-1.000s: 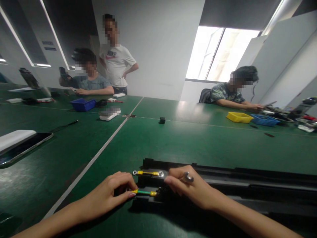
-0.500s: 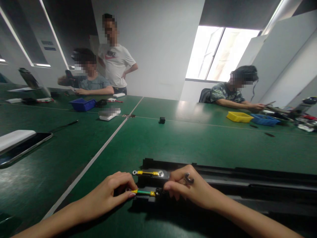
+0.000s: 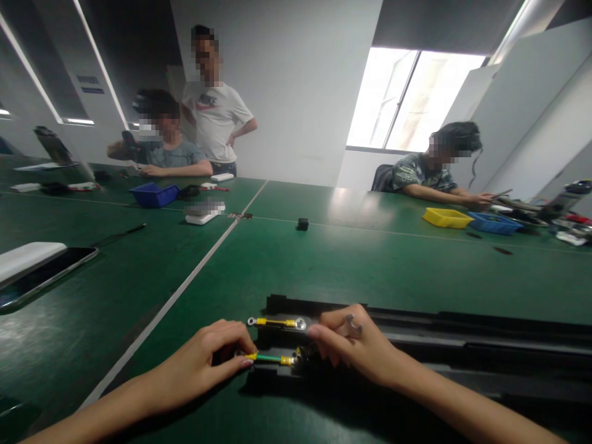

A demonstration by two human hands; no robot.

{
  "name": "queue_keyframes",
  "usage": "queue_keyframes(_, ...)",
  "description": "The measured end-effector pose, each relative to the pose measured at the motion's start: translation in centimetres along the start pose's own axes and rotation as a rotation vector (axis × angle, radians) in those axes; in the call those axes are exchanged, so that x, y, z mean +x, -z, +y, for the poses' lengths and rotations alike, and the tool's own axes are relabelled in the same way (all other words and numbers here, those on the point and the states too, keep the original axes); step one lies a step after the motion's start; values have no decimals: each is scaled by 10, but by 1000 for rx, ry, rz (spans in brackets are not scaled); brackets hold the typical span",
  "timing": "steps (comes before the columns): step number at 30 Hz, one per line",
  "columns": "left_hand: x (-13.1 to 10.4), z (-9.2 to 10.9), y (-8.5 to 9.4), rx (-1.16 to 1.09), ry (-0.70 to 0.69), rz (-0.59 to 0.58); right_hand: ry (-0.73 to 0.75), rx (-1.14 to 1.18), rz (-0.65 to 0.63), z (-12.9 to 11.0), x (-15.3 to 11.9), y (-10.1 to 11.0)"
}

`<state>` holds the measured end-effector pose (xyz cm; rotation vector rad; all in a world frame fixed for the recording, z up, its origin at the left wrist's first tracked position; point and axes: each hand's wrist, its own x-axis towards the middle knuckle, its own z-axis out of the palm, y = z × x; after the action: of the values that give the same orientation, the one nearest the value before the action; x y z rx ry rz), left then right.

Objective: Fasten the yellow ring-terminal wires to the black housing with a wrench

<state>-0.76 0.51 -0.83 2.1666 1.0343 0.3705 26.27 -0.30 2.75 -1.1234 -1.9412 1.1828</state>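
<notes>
Between its thumb and fingers my left hand [image 3: 224,351] pinches the left end of a short green-and-yellow wire [image 3: 272,359]. That wire's other end meets dark hardware on a long black rail [image 3: 416,345]. My right hand [image 3: 356,339] is closed around a silver wrench [image 3: 353,325], whose open-ended jaw sticks up past the fingers; its other end is hidden near the hardware. Behind lies a second short wire [image 3: 276,322] with yellow sleeves and ring terminals, one ring resting on the rail and the other jutting out left.
At left lie a phone [image 3: 46,277] and a white box [image 3: 28,259]. Farther back are a blue bin [image 3: 155,194], a small black cube [image 3: 303,224], a yellow tray [image 3: 447,217] and a blue tray [image 3: 497,223]. Three people are across the green table [image 3: 351,265].
My right hand has shifted slightly with the wrench turning in it, baring more of the hardware at the green wire's right end. My left hand has stayed in place.
</notes>
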Motion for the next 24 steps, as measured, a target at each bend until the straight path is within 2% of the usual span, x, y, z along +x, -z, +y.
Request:
queue_keyframes(15, 1, 1, 0, 12, 6, -7, -92, 10, -65, 1, -1, 1)
queue_keyframes(24, -1, -1, -1, 1, 4, -1, 4, -59, -96, -2, -5, 4)
